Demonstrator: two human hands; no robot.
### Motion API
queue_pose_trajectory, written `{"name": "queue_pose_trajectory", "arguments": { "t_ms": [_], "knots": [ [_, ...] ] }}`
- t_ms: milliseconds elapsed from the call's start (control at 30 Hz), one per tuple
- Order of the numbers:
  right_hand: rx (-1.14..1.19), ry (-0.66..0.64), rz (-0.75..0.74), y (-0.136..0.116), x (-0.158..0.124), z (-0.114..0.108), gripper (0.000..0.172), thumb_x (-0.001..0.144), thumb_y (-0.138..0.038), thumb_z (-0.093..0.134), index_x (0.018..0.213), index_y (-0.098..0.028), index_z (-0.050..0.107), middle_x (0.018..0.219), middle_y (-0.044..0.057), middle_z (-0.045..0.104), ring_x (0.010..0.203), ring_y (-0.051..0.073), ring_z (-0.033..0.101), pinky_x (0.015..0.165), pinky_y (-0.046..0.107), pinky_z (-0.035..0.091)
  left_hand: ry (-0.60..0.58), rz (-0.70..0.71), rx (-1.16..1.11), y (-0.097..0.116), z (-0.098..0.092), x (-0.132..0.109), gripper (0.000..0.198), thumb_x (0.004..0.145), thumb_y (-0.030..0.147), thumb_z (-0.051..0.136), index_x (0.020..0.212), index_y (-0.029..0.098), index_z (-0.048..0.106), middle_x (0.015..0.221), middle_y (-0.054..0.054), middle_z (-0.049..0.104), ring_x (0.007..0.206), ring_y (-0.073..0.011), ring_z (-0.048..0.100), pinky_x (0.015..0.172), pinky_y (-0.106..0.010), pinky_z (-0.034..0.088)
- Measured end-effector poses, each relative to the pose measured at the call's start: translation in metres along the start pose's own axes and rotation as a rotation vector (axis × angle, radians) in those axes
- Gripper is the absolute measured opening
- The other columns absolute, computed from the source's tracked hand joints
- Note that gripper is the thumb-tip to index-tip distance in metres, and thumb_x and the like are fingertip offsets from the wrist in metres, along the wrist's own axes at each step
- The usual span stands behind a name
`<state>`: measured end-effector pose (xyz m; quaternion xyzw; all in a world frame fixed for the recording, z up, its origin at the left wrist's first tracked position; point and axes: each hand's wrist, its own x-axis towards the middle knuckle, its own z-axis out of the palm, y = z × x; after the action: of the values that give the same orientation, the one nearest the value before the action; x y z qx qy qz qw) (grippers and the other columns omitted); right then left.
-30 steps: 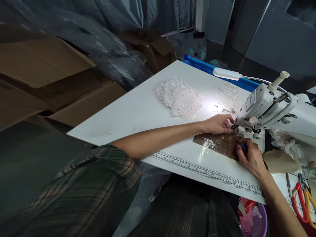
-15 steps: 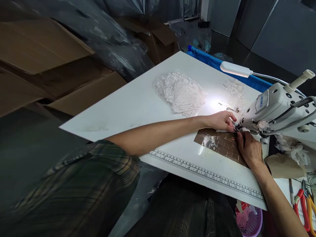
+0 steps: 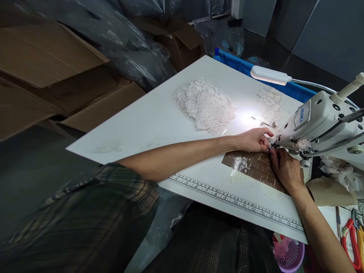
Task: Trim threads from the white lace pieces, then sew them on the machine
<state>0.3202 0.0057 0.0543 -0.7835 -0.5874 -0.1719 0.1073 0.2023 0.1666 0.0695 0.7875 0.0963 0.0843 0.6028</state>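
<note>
My left hand [image 3: 255, 140] is at the needle area of a white sewing machine [image 3: 315, 121], its fingers pinched on something too small to make out. Close against it, my right hand [image 3: 286, 169] has thumb and index finger together at the same spot, over a brown taped sheet [image 3: 250, 167]. What it grips is hidden. A pile of white lace pieces [image 3: 209, 106] lies on the white table [image 3: 136, 129], left of the machine. More lace [image 3: 270, 102] lies behind my left hand, near a small metal part [image 3: 268, 124].
A white lamp [image 3: 270, 75] hangs over the table's back edge, beside blue cloth [image 3: 236, 62]. A ruler strip [image 3: 236, 203] runs along the front edge. Red-handled pliers [image 3: 351, 242] lie at the lower right, near a purple basket [image 3: 294, 258]. Cardboard boxes [image 3: 51, 57] stand at left.
The view has shifted slightly. Both hands remain beside the needle, with my right fingertips a little further left and closer to my left fingers.
</note>
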Motion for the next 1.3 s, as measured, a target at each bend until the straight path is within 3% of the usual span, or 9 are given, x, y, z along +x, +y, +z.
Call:
{"name": "queue_pose_trajectory", "arguments": {
  "t_ms": [300,467,600,700,767,867,967,1067,1300],
  "knots": [
    [0.011,0.096,-0.064,-0.004,0.006,0.001,0.049,0.104,-0.043,0.026,0.088,-0.015,0.063,0.068,0.009,0.064,0.056,0.018,0.055,0.048,0.027,0.024,0.022,-0.004,0.059,0.001,0.001,-0.002,0.051,0.079,0.016,0.063,0.126,0.009,0.046,0.077,0.0,0.064,0.074,-0.0134,0.064,0.07,-0.027,0.049],
    [0.083,0.256,-0.305,-0.007,-0.003,-0.017,0.044,0.104,-0.038,0.031,0.082,-0.016,0.062,0.064,0.005,0.063,0.055,0.015,0.054,0.053,0.027,0.031,-0.02,0.062,0.12,0.008,-0.002,-0.007,0.05,0.079,0.02,0.066,0.126,0.012,0.049,0.084,-0.003,0.072,0.078,-0.0136,0.067,0.072,-0.027,0.051],
    [0.18,0.239,-0.456,0.006,-0.025,-0.033,0.036,0.103,-0.032,0.036,0.085,-0.016,0.064,0.068,0.003,0.064,0.061,0.012,0.056,0.056,0.024,0.033,-0.022,0.202,0.393,0.028,-0.02,-0.016,0.033,0.082,0.032,0.069,0.109,0.014,0.064,0.095,-0.006,0.074,0.079,-0.0135,0.066,0.069,-0.025,0.05],
    [0.086,0.201,-0.277,0.027,-0.034,-0.035,0.034,0.1,-0.033,0.04,0.088,-0.016,0.067,0.073,0.006,0.064,0.069,0.016,0.056,0.06,0.026,0.035,0.164,0.356,0.665,0.035,-0.032,-0.016,0.019,0.09,0.029,0.06,0.098,0.015,0.07,0.095,-0.007,0.073,0.084,-0.0154,0.066,0.073,-0.027,0.05],
    [-0.009,0.203,-0.106,0.04,-0.033,-0.031,0.033,0.096,-0.037,0.044,0.093,-0.015,0.069,0.091,0.013,0.065,0.085,0.024,0.056,0.069,0.032,0.041,0.226,0.417,0.801,0.032,-0.034,-0.014,0.018,0.092,0.025,0.057,0.096,0.015,0.07,0.095,-0.008,0.072,0.088,-0.0174,0.066,0.074,-0.029,0.051],
    [0.043,0.168,0.012,0.049,-0.024,-0.022,0.029,0.091,-0.033,0.047,0.092,-0.014,0.069,0.105,0.018,0.062,0.098,0.031,0.053,0.082,0.044,0.044,0.166,0.438,0.908,0.022,-0.027,-0.012,0.018,0.094,0.024,0.054,0.096,0.016,0.07,0.096,-0.008,0.071,0.086,-0.0175,0.065,0.067,-0.028,0.05],
    [0.222,0.037,0.081,0.044,-0.013,-0.013,0.027,0.088,-0.029,0.046,0.081,-0.017,0.069,0.091,0.014,0.064,0.094,0.029,0.055,0.082,0.044,0.047,0.082,0.46,0.966,0.012,-0.015,-0.014,0.019,0.095,0.022,0.052,0.097,0.015,0.07,0.096,-0.009,0.071,0.084,-0.0171,0.065,0.066,-0.028,0.051],
    [0.418,-0.072,0.13,0.032,-0.007,-0.007,0.029,0.086,-0.028,0.045,0.086,-0.018,0.072,0.088,0.011,0.067,0.092,0.027,0.059,0.082,0.042,0.05,0.06,0.468,0.999,0.006,-0.007,-0.015,0.021,0.096,0.019,0.049,0.099,0.014,0.069,0.099,-0.01,0.07,0.086,-0.0174,0.064,0.071,-0.03,0.052],
    [0.578,-0.073,0.229,0.024,-0.015,-0.002,0.032,0.083,-0.029,0.047,0.099,-0.019,0.073,0.096,0.01,0.071,0.091,0.024,0.066,0.082,0.04,0.052,0.043,0.419,0.972,-0.003,-0.004,0.0,0.02,0.095,0.021,0.049,0.097,0.016,0.068,0.1,-0.01,0.067,0.088,-0.0176,0.062,0.069,-0.028,0.05]
  ]
}}
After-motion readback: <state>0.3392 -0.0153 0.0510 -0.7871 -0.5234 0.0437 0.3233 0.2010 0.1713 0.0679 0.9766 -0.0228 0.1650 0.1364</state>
